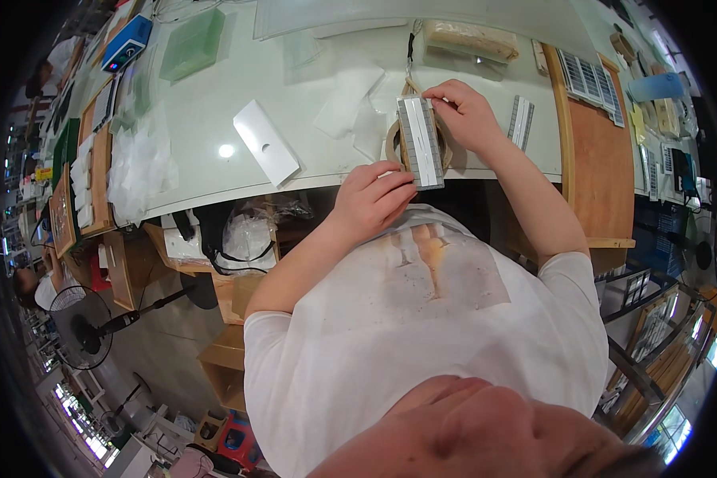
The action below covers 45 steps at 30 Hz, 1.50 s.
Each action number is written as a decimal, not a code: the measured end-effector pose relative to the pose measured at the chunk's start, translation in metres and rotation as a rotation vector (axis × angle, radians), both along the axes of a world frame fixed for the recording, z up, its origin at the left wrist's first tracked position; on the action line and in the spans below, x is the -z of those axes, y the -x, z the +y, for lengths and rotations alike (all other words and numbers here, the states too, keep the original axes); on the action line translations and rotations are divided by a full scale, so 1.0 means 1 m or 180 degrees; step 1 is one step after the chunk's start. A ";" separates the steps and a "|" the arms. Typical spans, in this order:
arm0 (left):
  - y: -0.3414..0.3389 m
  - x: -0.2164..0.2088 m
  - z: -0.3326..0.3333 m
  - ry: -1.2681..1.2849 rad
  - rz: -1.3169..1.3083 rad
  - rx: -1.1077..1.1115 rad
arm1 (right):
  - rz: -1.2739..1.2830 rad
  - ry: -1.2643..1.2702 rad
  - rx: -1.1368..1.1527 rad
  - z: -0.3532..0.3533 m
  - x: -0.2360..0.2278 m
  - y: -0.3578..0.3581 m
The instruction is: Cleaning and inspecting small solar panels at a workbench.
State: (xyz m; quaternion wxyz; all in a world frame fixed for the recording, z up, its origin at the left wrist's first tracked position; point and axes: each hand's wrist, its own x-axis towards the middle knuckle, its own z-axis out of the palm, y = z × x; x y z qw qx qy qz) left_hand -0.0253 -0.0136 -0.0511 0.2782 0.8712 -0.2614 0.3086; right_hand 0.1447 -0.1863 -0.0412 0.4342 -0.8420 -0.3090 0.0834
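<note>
A long grey panel with a pale strip down its middle and fine marks along its edges lies at the table's front edge, in front of me. My left hand has its fingers curled against the panel's near left corner. At the far end, my right hand pinches the top right corner between thumb and fingers. Under the panel sits a tan tape roll, mostly covered by it. A similar grey panel lies to the right of my right hand. Left of my hands rests a white box with a small notch.
Thin translucent sheets lie beyond my left hand. A wrapped bundle and a clear raised panel are at the back. A green block and a blue device stand far left. A wooden board borders the right side.
</note>
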 end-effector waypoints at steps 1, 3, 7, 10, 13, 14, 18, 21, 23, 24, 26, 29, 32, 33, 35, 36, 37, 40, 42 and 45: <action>0.001 -0.001 0.000 -0.0022 0.0009 0.0007 | -0.0043 -0.0004 -0.0012 0.000 0.000 0.000; 0.001 -0.001 0.001 -0.0034 0.0002 0.0053 | -0.0032 0.0010 -0.0006 0.000 -0.001 0.000; 0.001 0.001 0.001 -0.0042 -0.0014 0.0104 | -0.0024 0.0019 -0.0028 -0.001 0.003 -0.002; 0.001 0.000 0.001 -0.0054 0.0020 0.0106 | -0.0010 0.0006 -0.0026 0.000 0.001 -0.001; 0.001 0.000 0.001 -0.0052 0.0004 0.0096 | 0.0043 -0.0050 -0.0017 0.000 0.000 -0.001; 0.001 0.000 0.001 -0.0055 0.0003 0.0095 | 0.0041 -0.0053 -0.0018 0.000 0.001 -0.001; 0.001 0.001 0.001 -0.0014 -0.0006 0.0109 | 0.0083 -0.0076 0.0001 0.000 0.001 -0.001; 0.001 0.000 0.001 -0.0018 0.0011 0.0112 | 0.0058 -0.0089 -0.0023 -0.001 0.002 -0.002; 0.000 0.000 0.000 -0.0026 0.0024 0.0108 | 0.0043 -0.0089 -0.0033 -0.001 0.002 -0.002; 0.000 0.000 0.001 -0.0022 0.0013 0.0111 | 0.0066 -0.0068 -0.0022 0.000 0.001 -0.002; 0.000 0.000 0.001 -0.0018 0.0003 0.0109 | 0.0090 -0.0048 -0.0014 0.000 0.000 -0.002; 0.000 0.001 0.002 -0.0008 -0.0016 0.0095 | 0.0045 -0.0072 -0.0012 0.001 0.001 -0.002; 0.002 0.001 0.003 -0.0006 -0.0029 0.0096 | 0.0045 -0.0039 -0.0006 0.003 0.000 -0.001; 0.002 0.001 0.003 0.0011 -0.0026 0.0093 | 0.0012 -0.0048 -0.0023 0.003 0.000 -0.001; 0.004 -0.001 0.003 0.0023 -0.0016 0.0077 | -0.0014 -0.0063 -0.0054 0.003 0.000 0.000; 0.004 -0.002 0.003 0.0026 0.0032 0.0079 | -0.0057 -0.0080 -0.0047 0.004 -0.001 0.001; 0.005 -0.003 0.002 0.0028 0.0085 0.0077 | -0.0095 -0.0098 -0.0044 0.004 -0.002 0.002; 0.009 -0.008 -0.002 0.0192 -0.0012 0.0026 | -0.0279 -0.0326 0.0122 -0.002 -0.004 0.003; 0.013 -0.012 0.007 0.0235 0.0052 -0.0042 | -0.0337 -0.0393 0.0091 -0.011 -0.015 0.004; 0.025 -0.013 0.035 0.0160 0.0278 -0.0532 | -0.0060 -0.0390 -0.0110 -0.029 -0.061 0.016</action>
